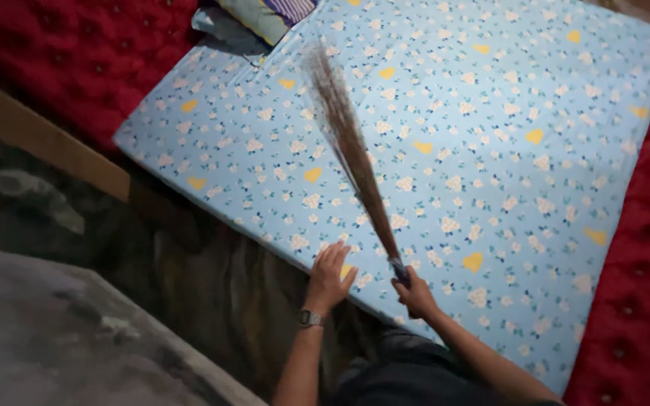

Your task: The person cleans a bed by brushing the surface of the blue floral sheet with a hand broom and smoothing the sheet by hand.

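Note:
My right hand [415, 293] grips the handle end of a brown stick broom [351, 146]. The broom's bristles stretch away over a light blue floral mattress [490, 135] and look blurred. My left hand [329, 278], with a watch on its wrist, rests flat with fingers spread on the mattress's near edge, just left of the broom handle.
A red tufted surface [69, 60] surrounds the mattress at the left and along the right side [641, 263]. A striped pillow [272, 15] lies at the mattress's far corner. A wooden rail [39, 135] and a dark grey floor [54, 331] lie to the left.

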